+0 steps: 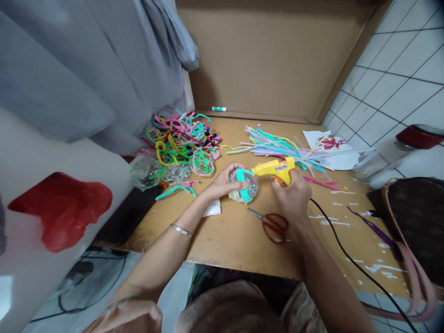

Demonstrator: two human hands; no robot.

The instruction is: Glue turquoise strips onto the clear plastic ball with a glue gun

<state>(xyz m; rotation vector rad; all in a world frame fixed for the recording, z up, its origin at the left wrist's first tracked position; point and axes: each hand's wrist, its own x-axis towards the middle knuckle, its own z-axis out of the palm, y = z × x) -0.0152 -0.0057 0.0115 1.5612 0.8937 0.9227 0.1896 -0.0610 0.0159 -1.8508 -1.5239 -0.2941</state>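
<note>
In my left hand (229, 180) is a clear plastic piece, rounded like a bottle bottom (252, 192), with turquoise pipe cleaners (243, 178) laid across it. My right hand (293, 192) grips a yellow hot glue gun (277, 169), its nozzle pointing left at the upper edge of the clear piece. Whether the tip touches cannot be made out. Below, between my hands, lie red-handled scissors (274, 226), blades toward the left. A white scrap of paper (212, 209) shows partly under my left wrist.
Tangled pipe cleaners (180, 138) and clear plastic pieces (147, 171) crowd the back left. Straight pipe cleaners (277, 145) lie behind the glue gun. Its black cord (336, 240) trails right. A bottle (388, 152) and brown bag (412, 222) stand right; a glue stick (219, 109) lies behind.
</note>
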